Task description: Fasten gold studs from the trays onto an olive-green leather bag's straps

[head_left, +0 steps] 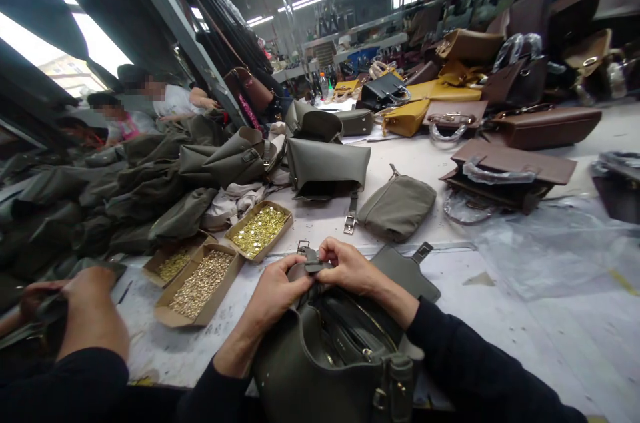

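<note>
A dark olive handbag [295, 356] stands before me at the table's edge, its top gaping over a black lining and a zip. My left hand [274, 293] pinches the bag's strap tab [313, 263] at the far rim. From the other side, my right hand [347, 266] grips the same tab between thumb and fingers. A small metal buckle [303, 246] sticks up just beyond the fingertips. Under my right forearm lies a flat olive flap piece [405, 273] with a buckle at its end. Whether a small fastener sits between my fingers is hidden.
Cardboard boxes of gold [260, 229] and copper-coloured studs [203, 286] sit at left. Behind are an olive pouch [397, 206], a grey-green bag [327, 166] and piled olive bags [125, 189]. Brown bags [510, 169] and clear plastic [540, 249] lie right. A co-worker's arm [93, 316] reaches in at left.
</note>
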Action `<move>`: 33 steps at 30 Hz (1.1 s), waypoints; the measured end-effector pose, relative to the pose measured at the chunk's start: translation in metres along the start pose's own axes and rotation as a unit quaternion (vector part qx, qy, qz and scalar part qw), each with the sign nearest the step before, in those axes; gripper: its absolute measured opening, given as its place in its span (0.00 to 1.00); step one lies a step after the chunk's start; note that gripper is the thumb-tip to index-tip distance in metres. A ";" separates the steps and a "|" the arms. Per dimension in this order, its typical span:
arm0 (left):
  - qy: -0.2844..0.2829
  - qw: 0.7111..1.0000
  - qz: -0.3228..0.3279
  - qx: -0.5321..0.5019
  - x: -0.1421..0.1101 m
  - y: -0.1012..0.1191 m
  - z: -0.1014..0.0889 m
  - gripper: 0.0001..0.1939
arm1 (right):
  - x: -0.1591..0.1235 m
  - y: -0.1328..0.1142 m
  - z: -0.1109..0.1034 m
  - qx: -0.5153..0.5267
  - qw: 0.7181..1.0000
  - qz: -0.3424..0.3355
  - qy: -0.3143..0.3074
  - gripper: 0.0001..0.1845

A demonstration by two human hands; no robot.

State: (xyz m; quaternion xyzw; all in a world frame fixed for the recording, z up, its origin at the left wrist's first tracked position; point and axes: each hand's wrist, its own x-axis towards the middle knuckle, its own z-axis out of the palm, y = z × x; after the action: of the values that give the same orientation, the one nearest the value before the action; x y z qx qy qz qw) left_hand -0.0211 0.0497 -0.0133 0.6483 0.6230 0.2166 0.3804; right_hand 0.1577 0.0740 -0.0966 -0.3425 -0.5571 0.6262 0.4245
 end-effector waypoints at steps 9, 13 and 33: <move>0.053 0.950 0.101 0.291 -0.019 0.011 -0.012 0.19 | 0.010 0.005 0.014 0.159 0.985 0.066 -0.029 0.22; 0.050 0.908 0.131 0.395 -0.025 0.010 -0.010 0.12 | 0.012 0.007 0.012 0.170 0.983 0.069 -0.022 0.24; 0.169 0.908 0.191 0.332 -0.023 -0.010 0.002 0.13 | 0.007 0.008 0.019 0.095 0.995 0.035 0.002 0.19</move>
State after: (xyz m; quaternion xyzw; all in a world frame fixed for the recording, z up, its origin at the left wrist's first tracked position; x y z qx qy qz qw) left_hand -0.0292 0.0262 -0.0177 0.7975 0.5782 0.1716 -0.0161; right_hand 0.1367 0.0727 -0.1018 -0.3210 -0.4818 0.6898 0.4346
